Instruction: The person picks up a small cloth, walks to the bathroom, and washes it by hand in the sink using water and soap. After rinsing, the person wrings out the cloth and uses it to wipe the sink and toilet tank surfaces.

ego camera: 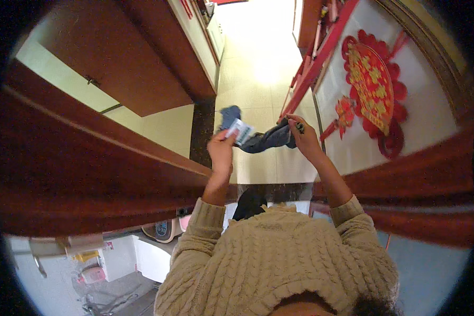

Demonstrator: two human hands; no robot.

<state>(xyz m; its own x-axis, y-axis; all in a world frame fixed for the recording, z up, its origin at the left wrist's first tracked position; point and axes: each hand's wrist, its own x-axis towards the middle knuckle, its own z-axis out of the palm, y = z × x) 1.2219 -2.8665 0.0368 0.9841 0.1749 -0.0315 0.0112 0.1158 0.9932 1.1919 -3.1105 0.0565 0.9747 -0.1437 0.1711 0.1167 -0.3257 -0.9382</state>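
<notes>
My left hand pinches a small white printed tag or card and part of a dark grey-blue cloth, perhaps a garment. The cloth stretches across to my right hand, whose fingers grip its other end near the edge. A lighter blue part of fabric sticks up beyond my left hand. Something small and dark shows at my right palm; what it is cannot be told.
Around me stands a dark red-brown wooden door frame. A red fan-shaped ornament hangs on the right, beside a long red rail. Pale floor tiles stretch ahead. Behind me at lower left are a pink bottle and a white box-like thing.
</notes>
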